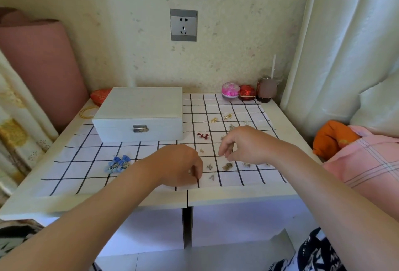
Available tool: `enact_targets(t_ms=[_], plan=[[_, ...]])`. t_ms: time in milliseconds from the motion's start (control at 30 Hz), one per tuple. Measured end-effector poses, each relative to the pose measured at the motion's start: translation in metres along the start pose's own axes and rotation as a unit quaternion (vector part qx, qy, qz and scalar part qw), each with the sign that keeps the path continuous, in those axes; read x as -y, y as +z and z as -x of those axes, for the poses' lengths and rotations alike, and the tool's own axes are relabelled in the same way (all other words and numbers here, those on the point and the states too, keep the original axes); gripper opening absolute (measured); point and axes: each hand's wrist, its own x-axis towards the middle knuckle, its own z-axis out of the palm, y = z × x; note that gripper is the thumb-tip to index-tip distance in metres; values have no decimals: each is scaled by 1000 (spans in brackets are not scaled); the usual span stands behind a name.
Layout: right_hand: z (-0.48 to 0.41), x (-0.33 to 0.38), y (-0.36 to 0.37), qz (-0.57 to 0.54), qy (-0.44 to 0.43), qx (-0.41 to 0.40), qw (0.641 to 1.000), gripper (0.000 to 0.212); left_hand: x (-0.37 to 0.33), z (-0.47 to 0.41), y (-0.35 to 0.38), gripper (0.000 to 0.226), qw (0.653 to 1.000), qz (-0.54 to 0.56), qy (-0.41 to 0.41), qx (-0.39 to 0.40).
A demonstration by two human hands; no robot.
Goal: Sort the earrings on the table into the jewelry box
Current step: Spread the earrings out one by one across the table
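The left hand [179, 166] is down on the cloth [86, 154] with its fingers curled under. A glint shows at its tips, but I cannot tell whether it pinches an earring. The right hand [244, 145] hovers just to its right, fingers loosely curled, thumb and forefinger apart, with nothing seen between them.

Earrings lie loose around both hands:
- a stud [201, 150] between the hands
- a grey one [212, 177] beside the left fingertips
- a bronze one [227, 166] just nearer than the right thumb
- a red pair [203, 135] just beyond the stud
- a blue pair [117, 163] left of the left wrist

The box [138, 117] sits beyond the left hand, lid down and latch [140, 128] fastened. Picking up seems to be the step in hand. Each piece is best pinched by its body and lifted straight up so the cloth does not drag. Pairs should stay together, and the box needs opening first.
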Motion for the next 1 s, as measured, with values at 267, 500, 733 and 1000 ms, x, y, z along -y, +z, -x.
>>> enact_targets(t_ms=[267, 500, 733, 1000], plan=[[-8, -40, -34, -50, 34, -179, 982, 13, 3, -10, -13, 23, 999, 42, -19, 5], [-33, -89, -44, -46, 87, -222, 970, 16, 2, -75, -39, 13, 987, 98, -19, -122], [-69, -100, -37, -14, 80, -163, 983, 17, 10, -153, -30, 17, 986, 96, -63, -122], [-92, -91, -29, 36, 57, -133, 989, 7, 22, -182, -15, 22, 984, 94, -91, -121]])
